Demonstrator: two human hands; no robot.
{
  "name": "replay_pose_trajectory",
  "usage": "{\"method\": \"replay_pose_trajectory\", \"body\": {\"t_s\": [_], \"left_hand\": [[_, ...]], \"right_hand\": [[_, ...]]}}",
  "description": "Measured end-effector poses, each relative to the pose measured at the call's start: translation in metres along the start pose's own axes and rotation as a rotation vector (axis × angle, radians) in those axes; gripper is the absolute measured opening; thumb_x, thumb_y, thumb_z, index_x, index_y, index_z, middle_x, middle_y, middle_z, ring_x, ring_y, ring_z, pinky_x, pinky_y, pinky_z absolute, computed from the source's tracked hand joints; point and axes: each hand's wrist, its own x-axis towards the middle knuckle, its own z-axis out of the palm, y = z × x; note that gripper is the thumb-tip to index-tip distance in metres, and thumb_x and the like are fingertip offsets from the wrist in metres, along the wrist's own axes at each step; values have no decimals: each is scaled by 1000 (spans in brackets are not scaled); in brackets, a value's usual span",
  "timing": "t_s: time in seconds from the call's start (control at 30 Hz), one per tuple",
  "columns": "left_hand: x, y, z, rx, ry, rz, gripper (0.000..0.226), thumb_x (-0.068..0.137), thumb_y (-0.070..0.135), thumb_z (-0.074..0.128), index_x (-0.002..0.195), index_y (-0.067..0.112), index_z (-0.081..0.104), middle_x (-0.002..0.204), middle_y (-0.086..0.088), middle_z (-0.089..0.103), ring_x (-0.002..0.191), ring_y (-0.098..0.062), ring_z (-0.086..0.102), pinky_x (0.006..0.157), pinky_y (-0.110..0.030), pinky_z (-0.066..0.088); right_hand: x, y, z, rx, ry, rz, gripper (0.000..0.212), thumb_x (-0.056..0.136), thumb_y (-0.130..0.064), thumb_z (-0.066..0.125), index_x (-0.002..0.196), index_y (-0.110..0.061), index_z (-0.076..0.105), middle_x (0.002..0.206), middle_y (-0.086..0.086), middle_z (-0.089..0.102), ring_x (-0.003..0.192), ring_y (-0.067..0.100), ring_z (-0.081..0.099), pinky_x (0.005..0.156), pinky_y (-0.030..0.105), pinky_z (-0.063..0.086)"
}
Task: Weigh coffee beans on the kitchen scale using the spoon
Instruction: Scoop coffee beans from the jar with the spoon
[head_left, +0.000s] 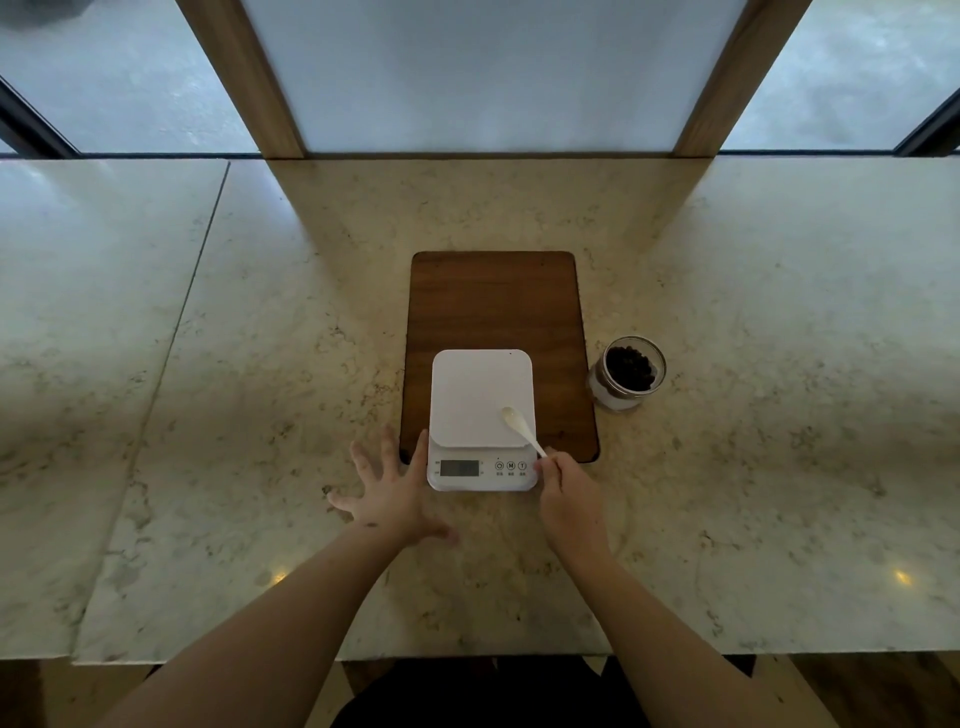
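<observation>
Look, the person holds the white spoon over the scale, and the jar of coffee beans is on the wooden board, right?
Not quite. The head view shows the jar of coffee beans standing on the marble counter, just beside the wooden board, not on it. The rest is right: the right hand holds the white spoon over the scale.

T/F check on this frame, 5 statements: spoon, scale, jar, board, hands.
1. The right hand holds the spoon by its handle. True.
2. The spoon's bowl is full of beans. False: it is empty, over the scale's white platform.
3. The jar stands on the board. False: it stands on the counter, to the right of the board.
4. The jar is open with dark beans inside. True.
5. The left hand grips the jar. False: it is spread open at the scale's left side.
</observation>
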Motion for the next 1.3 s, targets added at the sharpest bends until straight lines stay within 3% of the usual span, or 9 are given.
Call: {"method": "replay_pose_trajectory", "body": {"t_s": [0.17,0.27,0.4,0.53,0.67,0.8,0.93,1.07,1.3], "left_hand": [[2,-2,3,-4,-2,6,159,46,86,79,139,52,-45,156,-1,-49,139,-47,-45,103,-90,3],[0,0,-1,-13,-9,12,158,48,85,79,134,51,-49,154,-1,-51,138,-47,-46,103,-90,3],[-1,1,-2,1,-19,-6,158,48,86,78,136,50,-48,152,-2,-53,138,-47,-45,104,-89,4],[-1,2,-1,11,-21,-6,158,48,86,79,142,49,-43,155,-3,-50,140,-47,-43,105,-89,7],[-1,3,-2,7,-15,-5,159,47,87,78,140,49,-45,155,-3,-50,140,-48,-42,105,-88,7],[3,0,1,7,-3,-2,159,45,87,79,134,52,-49,153,-1,-52,140,-47,-43,104,-89,7],[8,-4,6,4,8,-2,161,39,89,79,132,56,-49,154,2,-51,136,-44,-47,101,-90,4],[7,-4,4,7,1,-16,161,38,90,77,133,55,-48,153,1,-51,134,-44,-48,101,-90,4],[4,0,1,2,-26,-18,158,44,90,76,132,54,-50,147,1,-56,137,-46,-46,104,-88,4]], "right_hand": [[5,-9,-48,-6,209,-190,20,107,-27,47,96,-30,64,66,-10,65,60,7,64,54,16,49],[19,-18,-84,-50,305,-207,33,108,-29,43,77,-23,56,59,-7,51,49,10,44,45,23,33],[44,-31,-122,-170,267,-112,34,108,-17,38,75,-22,44,64,-2,47,54,14,42,49,29,24],[64,-43,-145,-339,208,-16,12,105,-12,40,96,-7,46,71,7,55,58,21,51,47,32,28],[72,-56,-153,-561,168,-58,5,104,-9,43,102,-5,45,76,12,60,65,30,58,52,35,38],[78,-54,-154,-712,165,-87,9,100,-1,37,99,-9,40,69,11,55,54,26,52,46,33,34],[84,-44,-149,-688,166,-81,12,97,1,38,97,-11,37,67,10,54,52,24,51,44,32,31],[92,-29,-140,-560,150,13,9,99,-4,42,97,-13,40,78,10,56,66,27,55,55,37,41],[103,-13,-126,-262,169,102,25,101,-11,40,80,-25,42,82,3,53,70,16,48,53,32,30]]}}
